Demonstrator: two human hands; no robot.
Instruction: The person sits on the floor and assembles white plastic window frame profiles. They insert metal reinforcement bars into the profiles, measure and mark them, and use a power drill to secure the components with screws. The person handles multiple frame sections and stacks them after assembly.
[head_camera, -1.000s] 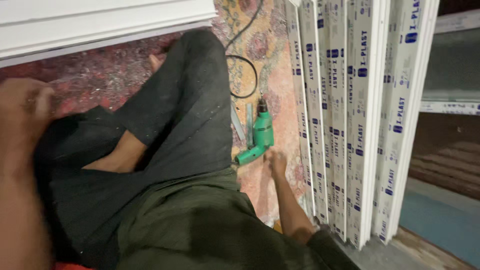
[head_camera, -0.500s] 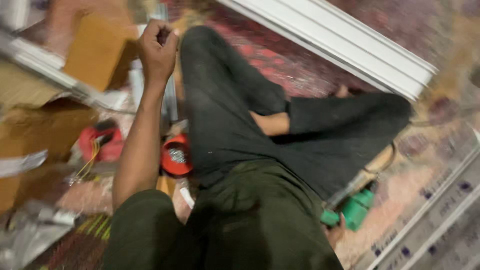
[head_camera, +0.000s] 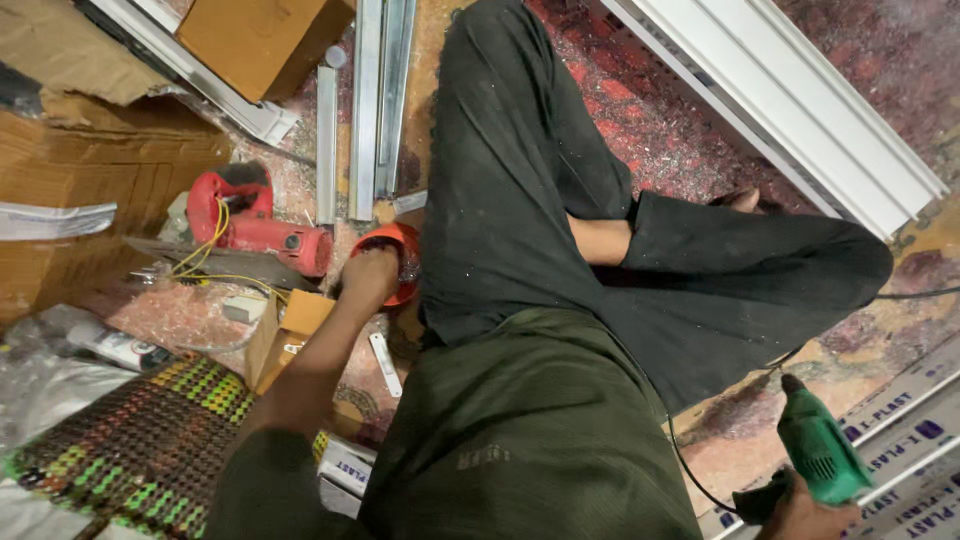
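The left hand (head_camera: 368, 280) reaches into a small round orange bowl (head_camera: 398, 262) on the floor at nine o'clock from the knee; whether it is clenched I cannot tell. The right hand (head_camera: 800, 510), at five o'clock, grips a green drill (head_camera: 818, 450) with a black cord.

Half a second ago the left hand (head_camera: 368, 278) was raised, fist closed, above the knee; now it is down in the orange bowl (head_camera: 395, 258) beside the thigh. The green drill (head_camera: 818, 450), then lying on the floor apart from the right hand (head_camera: 808, 512), now seems gripped in it, tip up.
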